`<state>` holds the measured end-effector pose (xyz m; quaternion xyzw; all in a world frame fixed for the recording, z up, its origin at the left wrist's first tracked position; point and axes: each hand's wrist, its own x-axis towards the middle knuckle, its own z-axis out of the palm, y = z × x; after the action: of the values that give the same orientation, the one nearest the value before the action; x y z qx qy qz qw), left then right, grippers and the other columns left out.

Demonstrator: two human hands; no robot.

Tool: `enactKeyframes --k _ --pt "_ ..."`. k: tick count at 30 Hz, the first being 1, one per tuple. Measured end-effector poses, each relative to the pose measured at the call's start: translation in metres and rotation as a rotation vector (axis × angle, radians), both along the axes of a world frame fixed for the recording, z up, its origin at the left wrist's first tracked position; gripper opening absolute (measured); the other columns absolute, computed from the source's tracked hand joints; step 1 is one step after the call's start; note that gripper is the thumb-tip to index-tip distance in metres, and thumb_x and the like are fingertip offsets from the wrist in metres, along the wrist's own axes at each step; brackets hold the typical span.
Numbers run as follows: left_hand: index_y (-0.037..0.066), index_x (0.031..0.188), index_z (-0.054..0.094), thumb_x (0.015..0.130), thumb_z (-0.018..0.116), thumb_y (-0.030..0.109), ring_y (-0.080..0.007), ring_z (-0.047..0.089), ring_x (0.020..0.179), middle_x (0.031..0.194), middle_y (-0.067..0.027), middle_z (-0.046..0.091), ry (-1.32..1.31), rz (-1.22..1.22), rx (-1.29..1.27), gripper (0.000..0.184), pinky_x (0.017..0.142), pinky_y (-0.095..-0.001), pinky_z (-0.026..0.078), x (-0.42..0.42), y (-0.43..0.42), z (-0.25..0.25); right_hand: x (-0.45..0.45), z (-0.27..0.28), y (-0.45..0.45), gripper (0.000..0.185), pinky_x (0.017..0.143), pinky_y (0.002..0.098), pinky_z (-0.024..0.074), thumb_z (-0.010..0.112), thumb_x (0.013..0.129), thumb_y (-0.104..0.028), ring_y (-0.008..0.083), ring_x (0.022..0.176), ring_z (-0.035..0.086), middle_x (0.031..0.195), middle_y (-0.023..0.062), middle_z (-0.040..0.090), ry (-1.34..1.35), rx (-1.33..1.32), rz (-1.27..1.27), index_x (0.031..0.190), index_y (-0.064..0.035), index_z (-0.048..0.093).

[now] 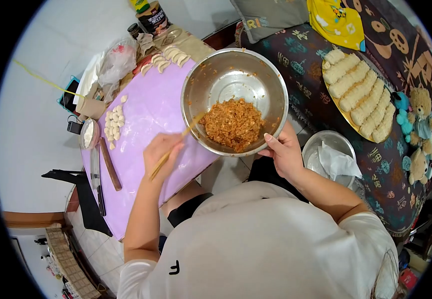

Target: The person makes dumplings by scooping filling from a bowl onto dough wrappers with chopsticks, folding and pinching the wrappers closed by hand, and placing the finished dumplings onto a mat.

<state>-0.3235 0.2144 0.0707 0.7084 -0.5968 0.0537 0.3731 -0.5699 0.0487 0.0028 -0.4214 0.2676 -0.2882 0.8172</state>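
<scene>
My left hand [163, 152] is closed around wooden chopsticks [192, 124], whose far ends reach over the bowl's left rim beside the filling. With my right hand [283, 149] I grip the lower right rim of a large steel bowl [270, 84], thumb over the edge and other fingers largely hidden beneath. Reddish-brown minced filling [233, 124] lies in the lower part of the bowl. The bowl is above the right edge of a purple mat [148, 114]. Small dough pieces [113, 122] rest on the mat's left, and folded dumplings [176, 56] at its far end.
A rolling pin [110, 164] and a knife [96, 174] lie at the mat's left edge, near a flour bowl [89, 133]. On the right are a tray of long pale rolls [358, 94], a steel basin [315, 147] with white sheeting, and stuffed toys [420, 102].
</scene>
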Motion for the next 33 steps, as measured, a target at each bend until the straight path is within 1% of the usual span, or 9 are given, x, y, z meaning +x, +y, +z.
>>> enactKeyframes --k 2,3,7,11,13,17,20,28,33 --pt "0.001 0.084 0.068 0.08 0.065 0.008 -0.023 0.063 0.074 0.087 -0.0115 0.067 0.065 0.005 0.054 0.008 0.067 -0.0307 0.051 -0.008 0.015 -0.001 0.0 0.0 -0.001 0.021 0.076 0.0276 0.0547 0.053 0.095 -0.02 0.0136 0.09 0.064 0.102 0.0064 0.065 0.012 -0.004 -0.011 0.104 -0.0025 0.061" --pt "0.002 0.085 0.07 0.08 0.067 0.014 -0.0233 0.063 0.077 0.08 -0.011 0.065 0.008 0.094 0.079 0.013 0.07 -0.0318 0.051 -0.003 0.018 -0.001 0.0 0.0 0.0 0.021 0.077 0.0278 0.0548 0.053 0.096 -0.019 0.0138 0.09 0.064 0.102 0.0065 0.065 0.02 -0.003 -0.014 0.104 -0.0024 0.061" --pt "0.003 0.079 0.067 0.087 0.058 0.018 -0.0259 0.06 0.073 0.08 -0.0108 0.064 0.376 0.235 -0.229 0.019 0.069 -0.0357 0.048 0.033 -0.003 0.0 0.001 0.009 0.002 0.02 0.076 0.0283 0.0554 0.05 0.097 -0.017 0.0145 0.092 0.064 0.102 0.0066 0.065 -0.023 -0.033 -0.009 0.105 -0.0023 0.061" --pt "0.004 0.075 0.063 0.085 0.058 0.008 -0.0285 0.06 0.071 0.079 -0.012 0.063 -0.066 0.238 0.089 0.012 0.067 -0.0362 0.05 -0.003 0.024 -0.013 0.002 0.008 0.001 0.019 0.077 0.0282 0.0555 0.051 0.096 -0.017 0.0141 0.092 0.064 0.102 0.0063 0.065 -0.012 0.0 -0.036 0.105 -0.0027 0.061" --pt "0.005 0.076 0.063 0.081 0.062 0.003 -0.0265 0.061 0.071 0.081 -0.0123 0.065 -0.103 -0.032 -0.117 0.006 0.064 -0.0354 0.051 -0.042 0.024 -0.019 0.002 0.003 0.003 0.019 0.077 0.0281 0.0555 0.051 0.096 -0.017 0.0139 0.092 0.064 0.102 0.0062 0.065 -0.009 0.014 -0.043 0.105 -0.003 0.061" --pt "0.003 0.078 0.064 0.079 0.064 0.001 -0.0253 0.062 0.071 0.083 -0.0121 0.065 -0.088 0.135 -0.037 0.003 0.064 -0.0335 0.051 -0.05 0.024 0.005 0.001 0.003 0.003 0.019 0.077 0.0286 0.0554 0.051 0.096 -0.018 0.0139 0.091 0.064 0.102 0.0062 0.065 0.017 0.013 -0.031 0.105 -0.0031 0.061" --pt "0.0 0.083 0.066 0.079 0.064 0.0 -0.0251 0.062 0.072 0.083 -0.0129 0.065 -0.045 0.148 -0.145 0.004 0.064 -0.0317 0.051 -0.032 -0.003 0.009 0.002 0.01 0.004 0.02 0.078 0.0292 0.0553 0.051 0.096 -0.018 0.0145 0.092 0.064 0.103 0.0066 0.065 0.019 0.011 -0.024 0.105 -0.0027 0.061" --pt "0.002 0.095 0.068 0.08 0.064 0.004 -0.0244 0.064 0.078 0.092 -0.0126 0.065 0.019 -0.112 -0.139 0.016 0.072 -0.0316 0.052 -0.063 -0.033 0.006 0.003 -0.002 0.002 0.019 0.079 0.0319 0.055 0.051 0.096 -0.017 0.0159 0.093 0.063 0.104 0.0068 0.064 -0.05 0.1 -0.015 0.104 -0.0025 0.06" --pt "0.002 0.093 0.066 0.072 0.071 0.001 -0.0261 0.065 0.079 0.09 -0.0122 0.066 -0.211 -0.354 0.044 0.022 0.069 -0.0329 0.055 -0.054 -0.021 0.001 0.003 0.0 -0.001 0.018 0.078 0.0315 0.0549 0.052 0.096 -0.018 0.0141 0.092 0.063 0.101 0.0047 0.064 -0.024 0.117 -0.024 0.104 -0.0042 0.06"
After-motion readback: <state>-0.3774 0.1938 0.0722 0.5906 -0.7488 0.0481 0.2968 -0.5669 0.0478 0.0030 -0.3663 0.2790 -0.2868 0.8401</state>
